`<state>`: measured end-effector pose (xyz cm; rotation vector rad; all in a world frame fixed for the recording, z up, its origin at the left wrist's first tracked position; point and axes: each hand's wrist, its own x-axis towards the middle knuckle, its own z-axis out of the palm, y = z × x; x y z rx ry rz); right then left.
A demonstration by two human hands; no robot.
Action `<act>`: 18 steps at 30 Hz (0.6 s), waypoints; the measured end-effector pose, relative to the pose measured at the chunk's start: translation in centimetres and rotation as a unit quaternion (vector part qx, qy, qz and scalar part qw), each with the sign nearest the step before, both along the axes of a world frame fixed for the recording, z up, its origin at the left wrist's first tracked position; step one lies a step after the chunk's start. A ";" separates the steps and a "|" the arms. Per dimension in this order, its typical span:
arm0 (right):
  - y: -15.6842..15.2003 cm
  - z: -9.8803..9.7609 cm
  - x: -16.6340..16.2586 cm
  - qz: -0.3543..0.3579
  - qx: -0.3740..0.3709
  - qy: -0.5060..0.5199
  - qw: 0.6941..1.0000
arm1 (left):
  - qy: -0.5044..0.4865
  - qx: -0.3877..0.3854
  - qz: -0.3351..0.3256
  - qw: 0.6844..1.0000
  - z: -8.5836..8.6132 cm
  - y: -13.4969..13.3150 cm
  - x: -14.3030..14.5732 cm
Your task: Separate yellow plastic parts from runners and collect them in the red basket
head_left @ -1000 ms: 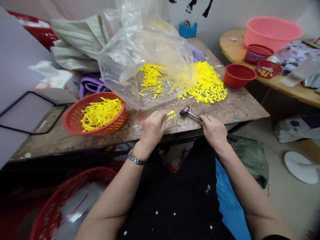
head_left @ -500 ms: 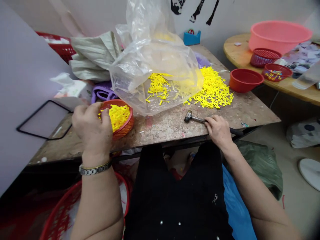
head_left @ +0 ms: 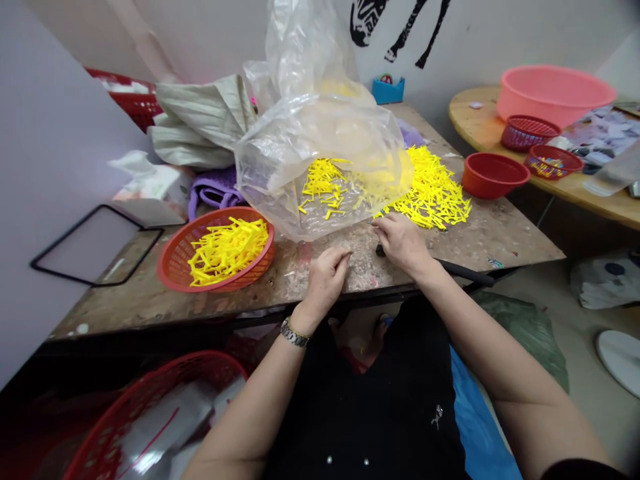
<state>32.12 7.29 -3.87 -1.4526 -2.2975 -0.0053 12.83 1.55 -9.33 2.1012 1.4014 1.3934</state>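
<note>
My left hand (head_left: 327,280) is low over the table's front edge, thumb and forefinger pinched together; whatever is between them is too small to make out. Opposite it, my right hand (head_left: 401,245) is also closed in a pinch, its fingertips near the yellow pile, their contents hidden. Beneath the right hand lies a hammer, its black handle (head_left: 465,273) sticking out on the right and its head mostly covered. Thin yellow plastic pieces (head_left: 435,190) are heaped behind that hand. On the left, an orange-red basket (head_left: 173,263) holds more yellow pieces (head_left: 230,250).
A clear plastic bag (head_left: 320,127) with yellow pieces spreads over the table's middle. Behind the basket are a tissue box (head_left: 155,197) and purple cloth (head_left: 215,190). A red bowl (head_left: 495,175) stands at right; a large red basket (head_left: 200,363) sits below the table.
My left hand has left the orange-red basket and come right to the middle. My right hand has shifted left and up from the hammer's shaft towards its head.
</note>
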 end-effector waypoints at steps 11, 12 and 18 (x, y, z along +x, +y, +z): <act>6.8 1.1 -8.0 -0.021 -0.105 -0.099 0.989 | -0.012 -0.028 -0.011 0.999 -0.2 -0.3 -0.1; 7.4 1.1 -8.6 -0.024 -0.112 -0.100 0.988 | -0.018 -0.034 -0.009 0.999 -0.1 -0.3 -0.1; 9.0 0.4 -10.2 -0.049 -0.151 -0.099 0.982 | -0.055 -0.063 -0.003 0.997 0.1 -0.2 -0.3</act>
